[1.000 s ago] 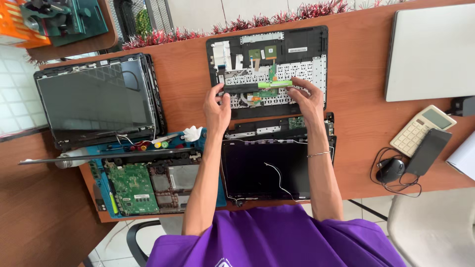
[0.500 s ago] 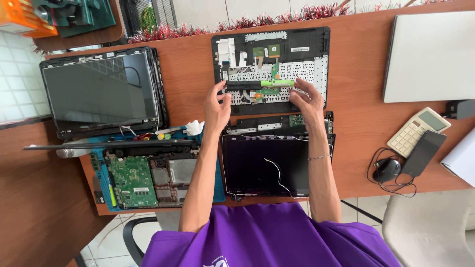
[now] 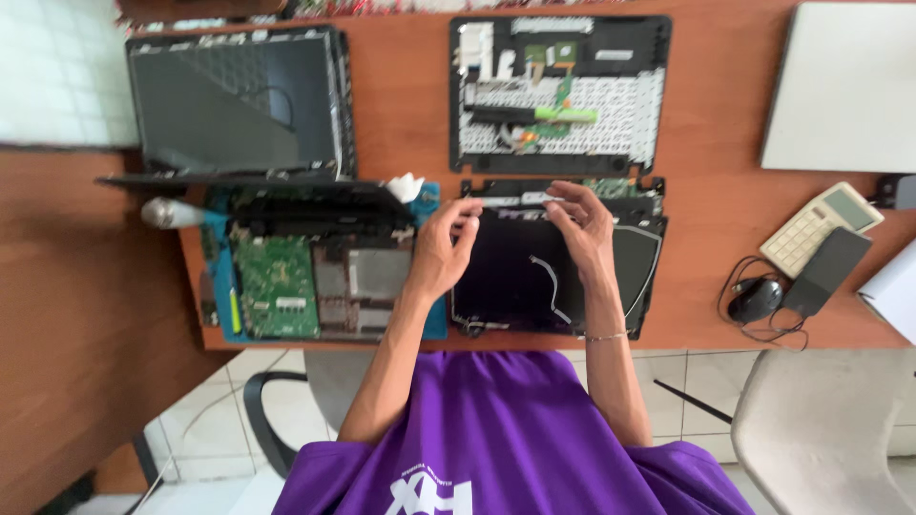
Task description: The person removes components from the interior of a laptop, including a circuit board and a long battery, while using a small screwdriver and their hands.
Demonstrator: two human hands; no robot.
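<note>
Hands: we count two, both ours, above the near edge of the wooden desk [image 3: 401, 114]. The left hand [image 3: 441, 250] hovers with fingers curled loosely, pinching nothing we can make out; whether it grips anything, we cannot tell. The right hand [image 3: 580, 221] rests its fingertips on the thin silver strip [image 3: 515, 200].

Strip: one, lying along the top edge of the dark screen panel [image 3: 534, 277], just in front of us, the right fingers grasping its end.

Laptop parts: we count one upturned keyboard case [image 3: 558, 91] farther out, one opened laptop [image 3: 239, 100] with its lid up at left, one green circuit board [image 3: 275, 286] in the stripped base beside the left hand.

Other things: one closed pale laptop [image 3: 844, 86] at right, one calculator [image 3: 822, 227], one black mouse [image 3: 756, 299], one dark phone [image 3: 828, 271], one chair [image 3: 821, 429] at lower right.

Change: half a second ago both hands were reaching into the keyboard case; they have since drawn back to the screen panel near us. The view has also dipped closer, and the green stick [image 3: 565, 114] in the case now lies untouched.
</note>
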